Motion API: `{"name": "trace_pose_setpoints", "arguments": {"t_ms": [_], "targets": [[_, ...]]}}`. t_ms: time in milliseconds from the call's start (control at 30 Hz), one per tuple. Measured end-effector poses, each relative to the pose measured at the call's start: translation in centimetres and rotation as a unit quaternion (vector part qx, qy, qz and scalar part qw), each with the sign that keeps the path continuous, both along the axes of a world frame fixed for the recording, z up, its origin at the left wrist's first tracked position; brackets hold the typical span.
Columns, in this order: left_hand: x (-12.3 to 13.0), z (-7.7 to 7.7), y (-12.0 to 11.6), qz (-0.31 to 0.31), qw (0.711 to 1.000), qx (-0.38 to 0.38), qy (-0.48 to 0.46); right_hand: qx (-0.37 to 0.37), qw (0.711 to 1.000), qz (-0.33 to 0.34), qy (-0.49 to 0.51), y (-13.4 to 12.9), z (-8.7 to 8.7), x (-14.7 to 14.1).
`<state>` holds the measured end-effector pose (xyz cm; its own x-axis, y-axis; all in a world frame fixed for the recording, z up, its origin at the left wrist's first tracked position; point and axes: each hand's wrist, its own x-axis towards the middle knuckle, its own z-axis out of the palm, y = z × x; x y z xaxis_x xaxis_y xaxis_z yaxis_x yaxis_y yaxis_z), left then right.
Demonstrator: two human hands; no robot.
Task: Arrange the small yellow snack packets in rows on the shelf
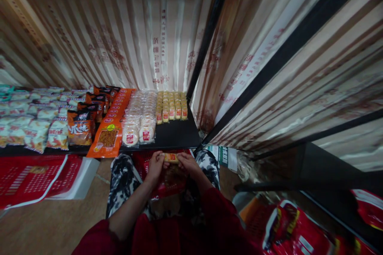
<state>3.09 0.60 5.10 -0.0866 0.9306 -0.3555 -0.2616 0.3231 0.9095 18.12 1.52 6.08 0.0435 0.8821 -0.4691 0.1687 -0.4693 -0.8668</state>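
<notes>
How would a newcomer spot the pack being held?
Find the black shelf below the pleated curtain. Just this side of its near edge, between the person's left hand and right hand, is a small yellow pack with red print. Unlike the similar yellow packs on the shelf, it is hand-held.

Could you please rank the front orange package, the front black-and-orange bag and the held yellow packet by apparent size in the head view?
1. Front orange package
2. Front black-and-orange bag
3. Held yellow packet, clearly smallest, though partly covered
</notes>
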Motion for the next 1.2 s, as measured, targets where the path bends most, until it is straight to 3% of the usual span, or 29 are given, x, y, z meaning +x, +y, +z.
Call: {"name": "trace_pose_setpoints", "arguments": {"t_ms": [367, 533, 900, 1200], "targets": [[0.5, 0.9, 0.6, -0.010, 1.000, 0.018, 0.000, -0.030, 0.992, -0.026, 0.119, -0.7, -0.1, -0.2], [0.9, 1.0, 1.1, 0.007, 1.000, 0.024, -0.004, -0.002, 0.991, -0.027, 0.134, -0.8, -0.1, -0.1], [1.6, 2.0, 3.4, 0.012, 0.998, 0.059, 0.032, 0.124, 0.991, 0.051, 0.015, 0.6, 0.0, 0.4], [2.1, 2.5, 4.8, -0.022, 0.987, 0.128, 0.091, 0.145, 0.987, 0.063, -0.032, 2.2, 1.1, 0.4]]}}
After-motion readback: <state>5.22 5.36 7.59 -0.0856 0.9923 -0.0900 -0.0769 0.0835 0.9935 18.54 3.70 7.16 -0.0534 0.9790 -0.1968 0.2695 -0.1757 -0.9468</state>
